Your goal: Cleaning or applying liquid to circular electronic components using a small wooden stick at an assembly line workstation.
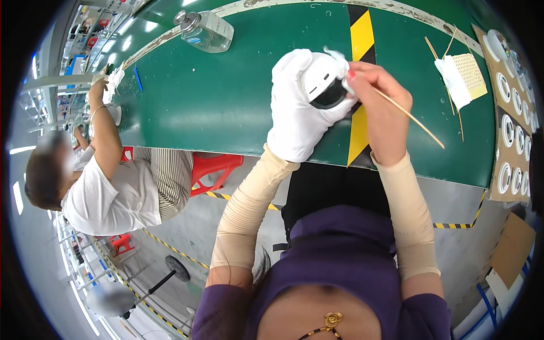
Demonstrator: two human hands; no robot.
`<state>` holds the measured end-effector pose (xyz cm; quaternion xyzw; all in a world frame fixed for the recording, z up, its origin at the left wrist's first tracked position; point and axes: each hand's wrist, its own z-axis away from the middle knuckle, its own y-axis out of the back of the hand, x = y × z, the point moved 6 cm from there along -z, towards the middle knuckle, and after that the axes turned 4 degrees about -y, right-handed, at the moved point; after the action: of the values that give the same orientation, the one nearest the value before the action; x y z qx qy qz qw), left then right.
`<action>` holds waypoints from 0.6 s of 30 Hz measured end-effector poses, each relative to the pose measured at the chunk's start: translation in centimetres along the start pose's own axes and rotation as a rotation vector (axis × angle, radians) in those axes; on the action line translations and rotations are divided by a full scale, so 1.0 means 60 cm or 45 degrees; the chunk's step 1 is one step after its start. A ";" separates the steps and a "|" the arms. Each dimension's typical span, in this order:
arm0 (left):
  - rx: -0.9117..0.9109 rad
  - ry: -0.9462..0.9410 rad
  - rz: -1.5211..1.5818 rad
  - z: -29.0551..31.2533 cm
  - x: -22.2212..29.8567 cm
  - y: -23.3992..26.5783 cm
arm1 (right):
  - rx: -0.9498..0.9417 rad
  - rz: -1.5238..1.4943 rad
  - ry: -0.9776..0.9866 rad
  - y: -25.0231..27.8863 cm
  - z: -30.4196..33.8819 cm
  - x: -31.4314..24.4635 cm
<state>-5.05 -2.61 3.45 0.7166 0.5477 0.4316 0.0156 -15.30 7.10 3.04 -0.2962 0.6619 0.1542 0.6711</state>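
My left hand [292,122], in a white glove, is wrapped round a small round device with a white shell [318,75] and a glossy black face [330,95]. It holds the device tilted above the green table [243,107]. My bare right hand [386,116] pinches a thin wooden stick [422,126], whose free end slants down to the right. White material, perhaps cloth or tissue, shows at the right fingertips against the device's edge. The stick's other end is hidden there.
A clear pump bottle [211,34] stands at the far left of the table. Yellow-black tape [361,37] crosses it. Loose sticks [460,122], white cloth [451,79] and a dotted yellow sheet [475,76] lie right, beside cardboard [492,190] bearing white rings. A co-worker [116,195] sits left.
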 end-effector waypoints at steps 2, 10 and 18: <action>0.004 -0.023 -0.081 -0.004 0.004 0.001 | 0.050 -0.127 -0.166 0.008 -0.011 0.019; 0.010 0.033 0.069 0.002 -0.005 -0.003 | -0.043 -0.111 -0.017 -0.002 -0.004 0.002; -0.202 0.066 0.174 -0.011 -0.025 0.008 | -0.228 -0.128 -0.250 0.016 -0.029 0.037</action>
<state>-5.12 -4.31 3.19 0.7374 0.4620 0.4920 0.0285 -17.10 6.42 0.76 -0.3712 0.5611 0.2072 0.7103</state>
